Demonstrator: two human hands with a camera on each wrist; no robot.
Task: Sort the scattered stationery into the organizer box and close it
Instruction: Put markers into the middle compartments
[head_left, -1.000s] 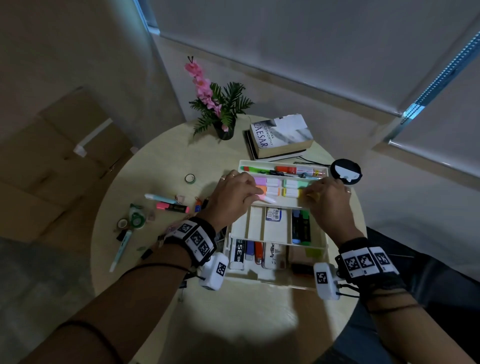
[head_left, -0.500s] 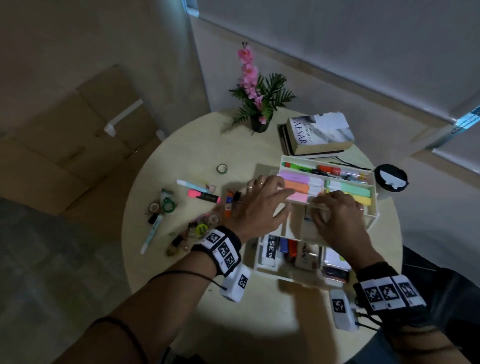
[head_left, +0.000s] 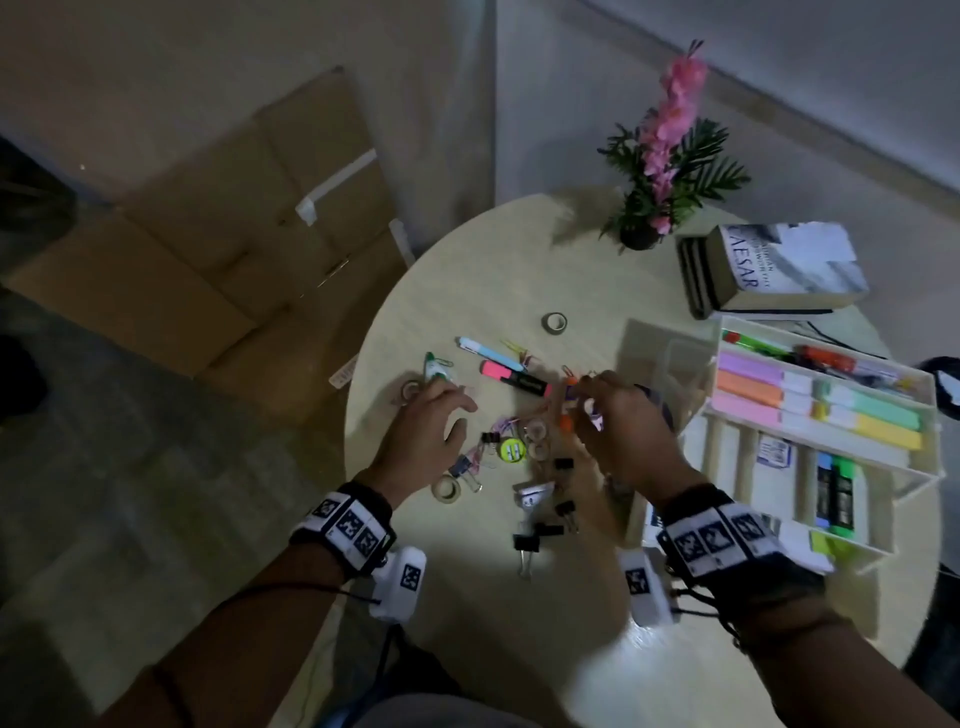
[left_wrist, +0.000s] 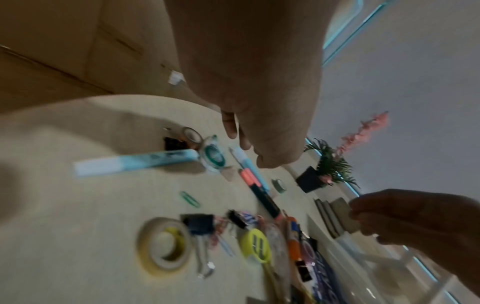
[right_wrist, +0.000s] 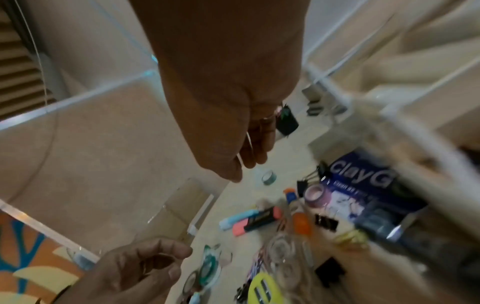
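Both hands are over the pile of small things on the round tabletop (head_left: 519, 260), so the step in hand looks like picking up more loose stationery. The organizer box (head_left: 904, 470) sits at the right side of the tabletop with its trays still open. Markers and highlighters already lie in it, so I think the job is only partly done.

The left hand (head_left: 423, 436) hangs low over the left part of the pile. Its fingers are loosely spread and hold nothing. It is near a green tape dispenser (head_left: 435, 368) and a small tape roll (head_left: 448, 488).

The right hand (head_left: 621, 428) is over the right part of the pile, near an orange-capped tube (head_left: 567, 410). Its fingertips are bunched together, but the view is blurred and I cannot tell if they pinch something.

The pink highlighter (head_left: 511, 378) lies flat in the middle of the tabletop. Its long way runs from far left to near right, with the pink end to the far left and the dark end to the near right. A blue pen (head_left: 488, 353) lies just beyond it, pointing nearly the same way.

Next, I think each hand needs to close on one thing and carry it right to the box. The black binder clips (head_left: 530, 543) and paper clips are small and tangled, so they may need a careful pinch.
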